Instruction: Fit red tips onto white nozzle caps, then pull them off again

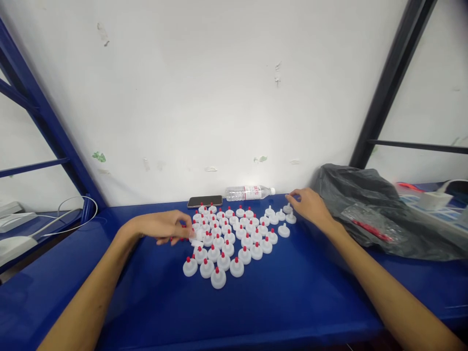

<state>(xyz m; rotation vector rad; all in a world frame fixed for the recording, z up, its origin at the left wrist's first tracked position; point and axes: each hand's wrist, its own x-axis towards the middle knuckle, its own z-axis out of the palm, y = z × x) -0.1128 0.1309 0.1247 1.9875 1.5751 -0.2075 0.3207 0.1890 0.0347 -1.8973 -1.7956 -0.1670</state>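
Observation:
Several white round nozzle caps with small red tips [218, 278] stand upright, close together, on the blue table [278, 297]. At the left side of this group, my left hand [170, 226] is closed, its fingertips on a slightly blurred white nozzle cap [196, 235]. A few nozzle caps without red tips [283, 230] stand at the right of the group. Just beyond them is my right hand [309, 204], thumb and forefinger curled together close above one plain cap [287, 208]. What the right fingertips hold, if anything, is too small to make out.
A phone [204, 201] and a clear plastic bottle [248, 193] lie along the wall behind the caps. At right is a black plastic bag [347, 204] with a clear packet of red pieces [373, 230] on it. White cables and a power strip [18, 248] lie far left.

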